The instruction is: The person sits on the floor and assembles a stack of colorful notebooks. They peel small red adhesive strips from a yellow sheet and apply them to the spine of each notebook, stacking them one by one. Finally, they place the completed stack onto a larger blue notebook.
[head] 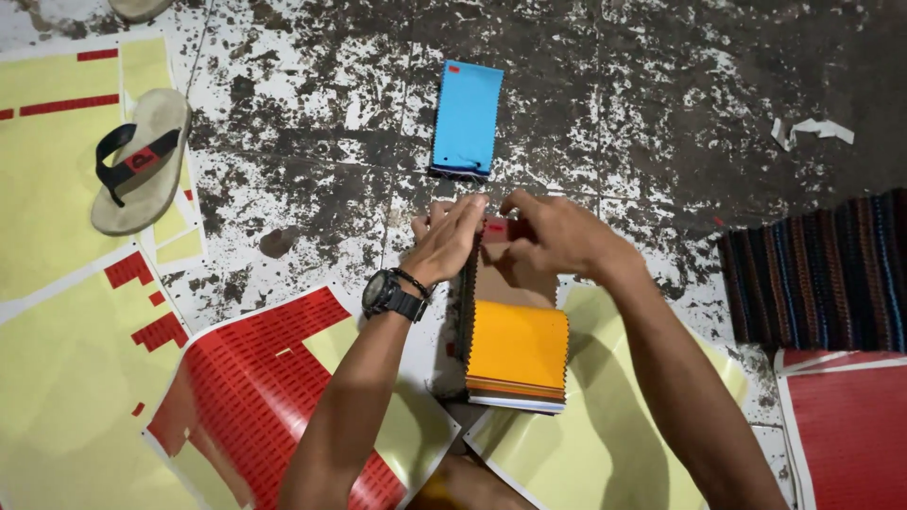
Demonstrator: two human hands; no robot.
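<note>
I am pinching the small red label (495,227) with both hands (452,238) (557,236) on the swatch stack (515,354); I should be pressing it flat and straight.

Red label sheets (255,378) on floor
</note>
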